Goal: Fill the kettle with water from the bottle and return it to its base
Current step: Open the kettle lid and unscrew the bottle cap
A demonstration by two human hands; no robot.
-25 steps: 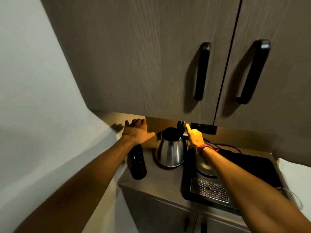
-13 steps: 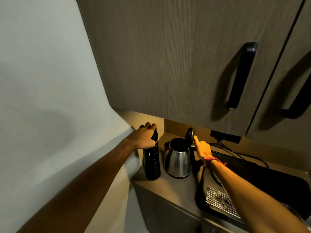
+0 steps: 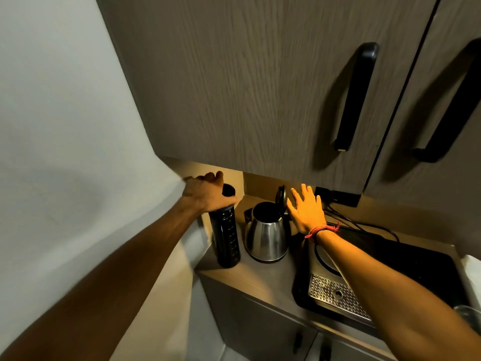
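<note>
Right hand (image 3: pixel 307 213) now off open-lidded kettle (image 3: pixel 266 234)

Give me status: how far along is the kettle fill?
Done: kettle sits off its base on the counter, lid flipped up. In hand: left hand grips the top of the upright black bottle; right hand is open beside the lid. Left: pour, close, return kettle to base.

I'm at a small kitchenette. Wood-grain cupboards (image 3: pixel 260 87) with black handles (image 3: pixel 356 97) hang at 12 o'clock. Below, a narrow tabletop (image 3: pixel 260 277) carries a steel kettle (image 3: pixel 266 234), with a black tray (image 3: pixel 416 267) and drip grate (image 3: pixel 338 295) at 4 o'clock.
</note>
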